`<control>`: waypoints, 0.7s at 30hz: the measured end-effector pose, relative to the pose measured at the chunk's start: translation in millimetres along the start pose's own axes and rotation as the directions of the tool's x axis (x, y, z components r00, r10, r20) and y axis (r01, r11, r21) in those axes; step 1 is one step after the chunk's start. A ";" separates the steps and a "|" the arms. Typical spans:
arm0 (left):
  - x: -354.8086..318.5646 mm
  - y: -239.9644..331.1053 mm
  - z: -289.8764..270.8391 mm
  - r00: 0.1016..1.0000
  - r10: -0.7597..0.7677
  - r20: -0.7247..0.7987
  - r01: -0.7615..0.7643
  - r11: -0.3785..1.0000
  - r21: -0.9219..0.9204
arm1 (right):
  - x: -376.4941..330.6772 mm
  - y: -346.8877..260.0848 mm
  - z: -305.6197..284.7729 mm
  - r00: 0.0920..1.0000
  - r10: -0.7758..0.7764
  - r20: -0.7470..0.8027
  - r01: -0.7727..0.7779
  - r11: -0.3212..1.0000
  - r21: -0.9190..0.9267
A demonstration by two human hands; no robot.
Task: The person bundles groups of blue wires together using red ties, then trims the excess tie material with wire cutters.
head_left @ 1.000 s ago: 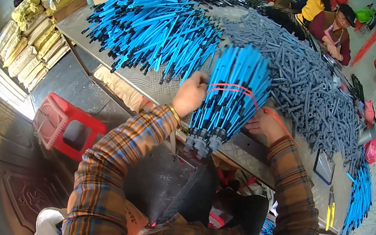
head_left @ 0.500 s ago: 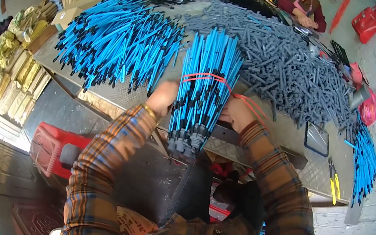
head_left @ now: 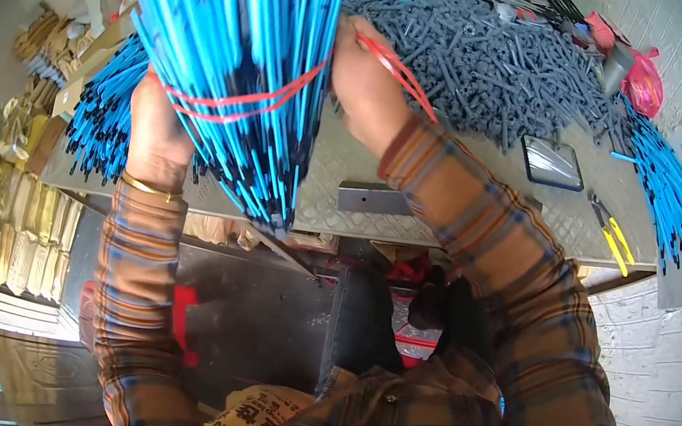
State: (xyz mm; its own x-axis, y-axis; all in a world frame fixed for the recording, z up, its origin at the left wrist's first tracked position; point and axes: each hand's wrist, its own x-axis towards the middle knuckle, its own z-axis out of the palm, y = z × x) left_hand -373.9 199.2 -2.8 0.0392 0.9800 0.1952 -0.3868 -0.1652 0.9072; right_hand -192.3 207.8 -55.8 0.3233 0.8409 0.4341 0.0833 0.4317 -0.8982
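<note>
A thick bundle of thin blue rods with black sections [head_left: 247,23] is raised close in front of me, tilted, its narrow lower end over the table edge. A doubled red strap [head_left: 242,102] runs round its middle. My left hand [head_left: 157,126] is closed round the bundle's left side, its fingers partly behind the rods. On the right side my right hand [head_left: 369,81] grips the bundle near the strap; its fingertips are hidden. The strap's loose ends [head_left: 402,73] trail over that hand toward the wrist.
A large heap of grey plastic pieces [head_left: 494,67] covers the back of the table [head_left: 448,177]. Loose blue rods [head_left: 102,116] lie behind the bundle at left, more [head_left: 661,183] at far right. A black-framed flat object [head_left: 552,163] and yellow-handled pliers [head_left: 615,234] lie at right.
The bundle has been lifted off the table edge toward me and to the left, and both hands have moved up with it. The view has shifted.
</note>
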 end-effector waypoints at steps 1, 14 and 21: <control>4.3 0.3 3.0 0.999 0.034 -0.008 -0.034 0.998 -0.060 | 4.5 -5.4 4.1 0.995 -0.079 -0.055 0.079 0.997 -0.003; 51.4 -124.8 -40.9 0.986 0.095 -0.135 -0.125 0.963 -0.237 | 8.9 87.8 9.3 0.944 -0.214 -0.252 0.224 0.975 0.012; 78.9 -143.7 -56.7 0.990 -0.048 0.131 0.100 0.901 -0.421 | 20.8 104.4 0.9 0.985 0.171 0.017 -0.150 0.812 0.564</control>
State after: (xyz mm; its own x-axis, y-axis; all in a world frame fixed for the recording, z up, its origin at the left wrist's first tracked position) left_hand -367.5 306.6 -138.9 0.1780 0.9639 0.1982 -0.7328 -0.0046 0.6804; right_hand -177.7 270.6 -140.5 0.3170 0.9076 0.2752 -0.5127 0.4082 -0.7554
